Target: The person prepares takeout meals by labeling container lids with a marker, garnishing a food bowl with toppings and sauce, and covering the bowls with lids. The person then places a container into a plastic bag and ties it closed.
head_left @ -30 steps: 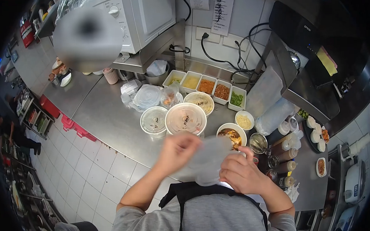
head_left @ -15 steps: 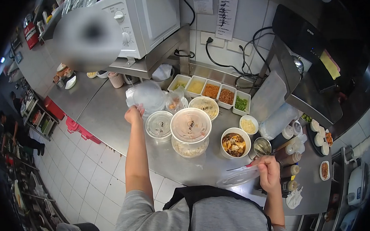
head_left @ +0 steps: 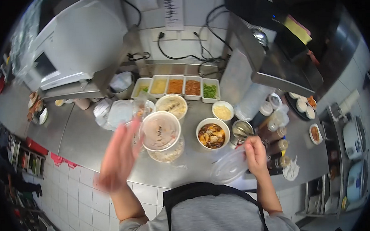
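My left hand (head_left: 118,155), smeared by motion, is raised with its fingers stretched out beside a lidded round tub (head_left: 159,131) that bears handwriting. That tub stands on another container (head_left: 169,152) with pale contents, and a further lidded tub is mostly hidden behind my left hand. In my closed right hand (head_left: 256,154) is a clear plastic lid (head_left: 228,166), tilted over the counter's front edge. Just beyond the lid sits an open white bowl (head_left: 212,133) of dark sauce with yellow and white pieces. A metal cup (head_left: 242,130) with a utensil in it stands to its right.
Several white trays of chopped toppings (head_left: 176,86) line the back. A small bowl of pale bits (head_left: 222,110), sauce bottles (head_left: 276,134) and a crumpled tissue (head_left: 291,170) are at right. Clear lids (head_left: 121,113) lie at left below a microwave (head_left: 80,37). A metal shelf (head_left: 288,76) overhangs the right.
My left hand has let go of the clear lids at the left and come back toward me. My right hand keeps the lid. The view has shifted.
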`<state>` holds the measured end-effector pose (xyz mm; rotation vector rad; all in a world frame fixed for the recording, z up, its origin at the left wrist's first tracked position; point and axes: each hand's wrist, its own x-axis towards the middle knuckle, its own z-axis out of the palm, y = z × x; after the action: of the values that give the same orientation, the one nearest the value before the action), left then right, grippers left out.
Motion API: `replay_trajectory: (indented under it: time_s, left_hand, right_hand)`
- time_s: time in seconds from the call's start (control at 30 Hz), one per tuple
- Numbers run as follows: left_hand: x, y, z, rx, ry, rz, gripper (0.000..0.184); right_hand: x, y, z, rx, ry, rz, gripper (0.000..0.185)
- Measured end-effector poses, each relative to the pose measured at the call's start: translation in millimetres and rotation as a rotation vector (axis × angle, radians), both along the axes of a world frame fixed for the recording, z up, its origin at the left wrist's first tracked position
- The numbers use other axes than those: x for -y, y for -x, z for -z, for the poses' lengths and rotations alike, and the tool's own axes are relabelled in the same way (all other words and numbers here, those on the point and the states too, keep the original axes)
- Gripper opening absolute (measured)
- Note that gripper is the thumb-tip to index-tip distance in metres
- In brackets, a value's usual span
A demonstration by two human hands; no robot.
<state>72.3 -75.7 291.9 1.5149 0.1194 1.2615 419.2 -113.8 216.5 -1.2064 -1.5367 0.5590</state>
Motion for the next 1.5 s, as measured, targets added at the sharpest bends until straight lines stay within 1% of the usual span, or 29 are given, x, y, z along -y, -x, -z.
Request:
replay_trajectory:
  time_s: [0.07, 0.1, 0.17, 0.2, 0.3, 0.33, 0.4, 0.5, 0.53, 0.6, 0.63, 0.7, 0.73, 0.8, 0.87, 0.9, 0.93, 0.97, 1.03, 1.07, 1.13, 1.17, 1.2, 1.27, 1.3, 1.37, 1.4, 1.47, 1.5]
  left_hand:
    - [34, -25, -18, 0.114, -0.240, 0.361, 0.098]
    - [38, -26, -26, 0.134, -0.343, 0.483, 0.086]
    - [64, -13, -29, 0.202, -0.292, 0.454, 0.066]
    - [65, -16, -35, 0.201, -0.286, 0.459, 0.066]
    - [54, -37, -56, 0.096, -0.445, 0.590, 0.044]
    - [51, -39, -60, 0.096, -0.443, 0.592, 0.044]
    - [46, -42, -68, 0.083, -0.349, 0.763, 0.043]
    - [44, -46, -77, 0.038, -0.339, 0.829, 0.044]
    - [47, -47, -80, 0.038, -0.334, 0.829, 0.044]
    - [49, -50, -83, 0.086, -0.374, 0.677, 0.040]
    - [47, -51, -78, 0.088, -0.376, 0.684, 0.040]
    - [36, -49, -64, 0.194, -0.541, 0.816, 0.061]
    - [32, -47, -62, 0.206, -0.574, 0.860, 0.061]
    - [31, -46, -50, 0.096, -0.435, 0.727, 0.067]
    - [42, -66, -49, 0.077, -0.078, 0.576, 0.071]
    - [36, -65, -40, -0.038, -0.032, 0.501, 0.074]
    - [27, -74, -24, -0.097, 0.060, 0.461, 0.057]
    - [16, -87, -6, -0.159, 0.159, 0.409, 0.044]
    - [-1, -120, 15, -0.432, 0.102, 0.172, 0.052]
    - [-13, -130, 49, -0.551, 0.074, -0.020, 0.055]
    - [-29, -145, 119, -0.786, 0.058, -0.341, 0.062]
    - [-34, -152, 142, -0.904, 0.068, -0.464, 0.065]
    - [-39, -159, 157, -0.907, 0.076, -0.465, 0.065]
    - [-48, -164, 183, -0.755, 0.401, -0.462, 0.067]
    - [-55, -165, 195, -0.767, 0.415, -0.474, 0.067]
    - [-67, -168, 212, -0.681, 0.694, -0.408, 0.063]
    - [-66, -169, 209, -0.687, 0.711, -0.418, 0.063]
    - [-65, -173, 199, -0.698, 0.965, -0.179, 0.055]
    - [-66, -174, 202, -0.701, 0.979, -0.191, 0.055]
  right_hand:
    - [-3, 4, 2, -0.006, 0.008, -0.035, 0.010]
    - [-2, 4, 1, 0.027, 0.010, -0.053, 0.009]
    - [-1, 8, -1, 0.046, -0.012, -0.070, 0.010]
    - [0, 8, -1, 0.067, -0.046, -0.099, 0.010]
    - [6, 1, 4, 0.084, -0.036, -0.088, 0.012]
    - [8, -2, 6, 0.087, -0.028, -0.071, 0.012]
    - [12, -7, 6, 0.057, 0.006, -0.055, 0.012]
    - [15, -11, 0, 0.047, 0.024, -0.032, 0.012]
    - [15, -12, -2, 0.069, 0.005, -0.025, 0.012]
    - [15, -11, -2, 0.063, 0.004, -0.018, 0.012]
    - [15, -10, -2, 0.038, 0.004, -0.020, 0.011]
    - [12, -10, 1, -0.020, 0.023, -0.019, 0.010]
    - [10, -9, 1, -0.076, 0.046, -0.026, 0.010]
    - [7, -12, 6, -0.120, 0.144, -0.053, 0.015]
    - [4, -11, -1, -0.188, 0.171, -0.158, 0.022]
    - [0, -12, 0, -0.208, 0.217, -0.207, 0.025]
    - [-3, -14, 1, -0.207, 0.192, -0.174, 0.025]
    - [-6, -14, 3, -0.317, 0.217, -0.200, 0.026]
    - [-9, -20, 7, -0.505, 0.247, -0.251, 0.026]
    - [-10, -23, 8, -0.513, 0.250, -0.254, 0.026]
    - [-14, -28, 15, -0.791, 0.265, -0.072, 0.024]
    - [-20, -35, 32, -0.852, 0.165, -0.059, 0.020]
    - [-21, -41, 39, -0.854, 0.173, -0.060, 0.020]
    - [-21, -54, 49, -1.175, 0.138, -0.045, 0.018]
    - [-21, -58, 52, -1.190, 0.143, -0.033, 0.019]
    - [-19, -61, 55, -1.206, 0.140, -0.006, 0.020]
    - [-18, -60, 54, -1.210, 0.145, 0.013, 0.020]
    - [-16, -58, 53, -1.180, 0.164, 0.032, 0.023]
    - [-14, -55, 49, -1.173, 0.183, 0.053, 0.024]
